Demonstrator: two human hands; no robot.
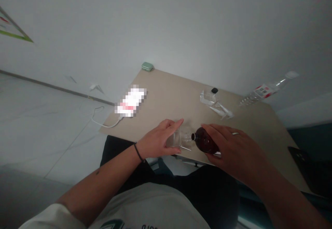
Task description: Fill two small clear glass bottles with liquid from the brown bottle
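My left hand (pixel 161 140) is wrapped round a small clear glass bottle (pixel 176 139) near the table's front edge, thumb and fingers on its sides. The narrower neck of that bottle points right. My right hand (pixel 230 146) grips a dark brown bottle (pixel 205 141), tipped so that its uncapped mouth faces left, close to the clear bottle's neck. Whether the two mouths touch, or any liquid runs between them, I cannot tell. Behind my right hand lies crumpled clear plastic packaging (pixel 207 97), with a small black cap-like thing (pixel 214 90) beside it.
A clear plastic bottle (pixel 267 90) with a red and white label stands at the table's back right. On the left lies a lit phone (pixel 131 101) with a white cable (pixel 107 127). A small green case (pixel 147 66) sits at the back left corner. The wall borders the table behind.
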